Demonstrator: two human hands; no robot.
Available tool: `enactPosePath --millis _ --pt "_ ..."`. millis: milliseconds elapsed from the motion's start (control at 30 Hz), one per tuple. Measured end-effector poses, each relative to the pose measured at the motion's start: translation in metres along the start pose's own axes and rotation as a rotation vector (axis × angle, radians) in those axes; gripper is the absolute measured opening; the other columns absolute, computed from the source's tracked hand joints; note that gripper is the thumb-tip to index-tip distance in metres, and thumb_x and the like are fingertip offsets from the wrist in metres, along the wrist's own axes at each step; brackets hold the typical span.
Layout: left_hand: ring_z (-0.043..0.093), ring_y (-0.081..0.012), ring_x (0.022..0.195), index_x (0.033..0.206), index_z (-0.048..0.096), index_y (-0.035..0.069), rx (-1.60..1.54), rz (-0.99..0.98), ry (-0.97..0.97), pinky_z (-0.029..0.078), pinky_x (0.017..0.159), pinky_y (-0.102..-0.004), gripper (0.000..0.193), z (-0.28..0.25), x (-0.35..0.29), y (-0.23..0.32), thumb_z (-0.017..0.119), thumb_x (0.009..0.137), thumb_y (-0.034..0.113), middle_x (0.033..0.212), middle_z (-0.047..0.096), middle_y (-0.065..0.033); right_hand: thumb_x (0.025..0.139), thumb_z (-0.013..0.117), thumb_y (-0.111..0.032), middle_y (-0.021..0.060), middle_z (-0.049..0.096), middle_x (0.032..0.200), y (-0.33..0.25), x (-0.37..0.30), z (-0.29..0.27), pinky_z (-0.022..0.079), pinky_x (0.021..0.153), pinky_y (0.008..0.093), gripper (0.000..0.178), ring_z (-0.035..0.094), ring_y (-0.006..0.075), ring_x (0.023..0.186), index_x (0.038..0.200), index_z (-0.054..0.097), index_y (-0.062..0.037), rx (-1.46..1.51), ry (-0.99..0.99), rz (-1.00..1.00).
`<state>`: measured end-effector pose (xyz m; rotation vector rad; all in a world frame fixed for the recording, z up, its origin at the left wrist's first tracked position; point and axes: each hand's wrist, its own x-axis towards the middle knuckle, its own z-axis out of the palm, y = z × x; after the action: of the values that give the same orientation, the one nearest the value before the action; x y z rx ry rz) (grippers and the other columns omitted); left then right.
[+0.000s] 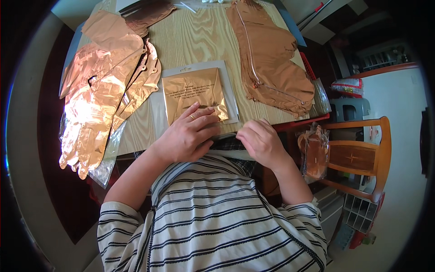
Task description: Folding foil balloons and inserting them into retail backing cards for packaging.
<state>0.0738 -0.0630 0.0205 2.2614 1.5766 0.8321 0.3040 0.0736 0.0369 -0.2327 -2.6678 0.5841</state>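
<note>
A clear plastic bag [230, 93] with a folded copper-coloured foil balloon [192, 84] inside lies at the table's near edge, dark print across its front. My left hand [188, 133], a ring on one finger, rests across the lower part of this bag, fingers stretched over it and thumb toward me. To its right, my right hand [260, 140] hovers by the table edge with thumb and fingertips pinched together. Whatever is between those fingertips, if anything, is too small to make out. The bag's bottom edge is partly hidden by my left hand.
Shiny flat foil balloons [102, 86] pile up on the left, overhanging the table [195, 36]. More matte copper ones [267, 59] are stacked at the right. A wooden chair [353, 156] with bagged copper foil [313, 152] hanging by it stands right. White sticks [188, 7] lie far back.
</note>
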Motion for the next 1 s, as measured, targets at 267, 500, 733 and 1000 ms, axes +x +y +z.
enactPosePath --millis 267,500,733,1000 --pt "0.052 -0.0353 0.134 0.118 0.069 0.006 0.119 0.042 -0.009 0.03 0.119 -0.0587 0.047 -0.003 0.0 0.004 0.078 0.08 0.032 0.131 0.06 -0.0137 0.075 0.081 -0.01 0.0056 0.062 0.099 -0.035 0.007 -0.006 0.046 0.085 0.0375 0.016 0.06 0.0254 0.097 0.084 0.068 -0.0108 0.403 -0.104 -0.017" --pt "0.06 -0.0268 0.116 0.11 0.071 0.007 0.428 -0.107 0.347 0.04 0.104 -0.0487 0.037 0.013 -0.029 0.036 0.078 0.076 0.022 0.119 0.063 -0.0059 0.081 0.079 -0.011 0.013 0.063 0.13 -0.006 0.015 0.01 0.042 0.104 0.0436 0.012 0.058 0.0338 0.116 0.088 0.069 -0.0089 0.329 -0.097 0.154" --pt "0.062 -0.0246 0.096 0.125 0.065 0.006 0.136 -0.185 0.368 0.048 0.083 -0.0377 0.05 0.009 -0.037 0.06 0.079 0.077 0.011 0.119 0.062 -0.0095 0.081 0.079 -0.013 0.012 0.061 0.134 -0.014 0.021 0.005 0.029 0.116 0.0489 0.011 0.049 0.0347 0.132 0.088 0.072 -0.0133 0.356 -0.163 0.138" --pt "0.065 -0.0245 0.087 0.112 0.07 0.002 0.037 -0.094 0.413 0.052 0.074 -0.0353 0.038 0.015 -0.041 0.045 0.074 0.075 0.002 0.106 0.065 -0.0096 0.082 0.08 -0.018 0.0091 0.059 0.137 -0.016 0.018 0.006 0.024 0.118 0.0579 0.011 0.047 0.0345 0.135 0.089 0.073 -0.0145 0.366 -0.134 0.173"
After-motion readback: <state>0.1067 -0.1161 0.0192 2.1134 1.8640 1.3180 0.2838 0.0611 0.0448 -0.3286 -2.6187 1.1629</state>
